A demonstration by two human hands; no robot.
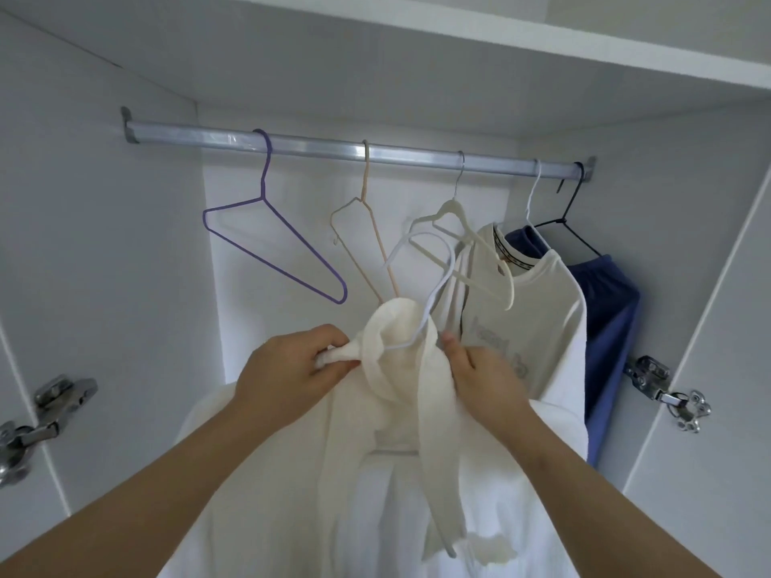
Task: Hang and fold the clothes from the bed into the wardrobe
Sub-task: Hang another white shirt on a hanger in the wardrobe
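— Cream garment, is that what the hands are on?
— Yes. It is held up in front of the open wardrobe, below the rail, with a white wire hanger threaded through its neck opening; the hook of that hanger is off the rail, in the air.
— And the left hand?
— Its fingers are curled round a bunched fold of the cream fabric at the left of the neck.
— The right hand?
— Its fingers and thumb pinch the fabric on the right side of the neck, just beside the hanger wire.
— What hangs on the rail?
— From the left: a purple wire hanger, bare; a beige hanger, bare; a cream flocked hanger, tilted. Then a cream sweatshirt with grey lettering on a white hanger, and beside it a blue garment on a black hanger at the far right end.
— Anything else?
— Metal door hinges: one on the left side panel, one on the right.
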